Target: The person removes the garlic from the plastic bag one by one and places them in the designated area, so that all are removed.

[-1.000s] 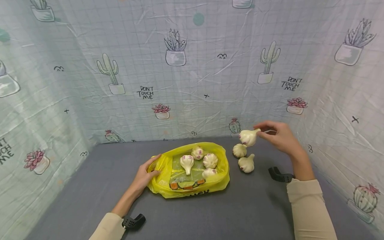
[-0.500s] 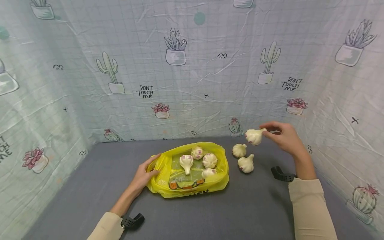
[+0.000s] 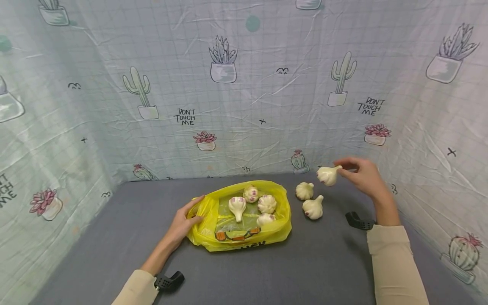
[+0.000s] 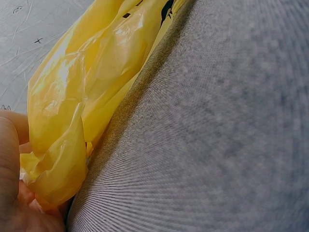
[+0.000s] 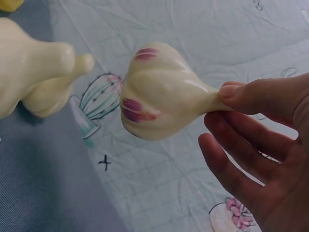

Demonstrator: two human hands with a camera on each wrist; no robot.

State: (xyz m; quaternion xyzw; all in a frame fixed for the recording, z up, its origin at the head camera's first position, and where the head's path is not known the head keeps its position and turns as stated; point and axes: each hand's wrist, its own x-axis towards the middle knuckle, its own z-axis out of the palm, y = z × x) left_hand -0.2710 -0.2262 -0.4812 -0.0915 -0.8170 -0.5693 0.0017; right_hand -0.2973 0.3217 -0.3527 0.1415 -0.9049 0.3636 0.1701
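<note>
Right hand: pinching a garlic bulb by its stem, mid-air, near two loose bulbs
Left hand: gripping the yellow plastic bag, fingers partly hiding
Black lettering: disappearing into creases
Nearest bagged bulb: showing only partly

A pale sheet printed with potted plants and "DON'T TOUCH ME" hangs along the grey tabletop's far edge. It also lines the left and right edges.
</note>
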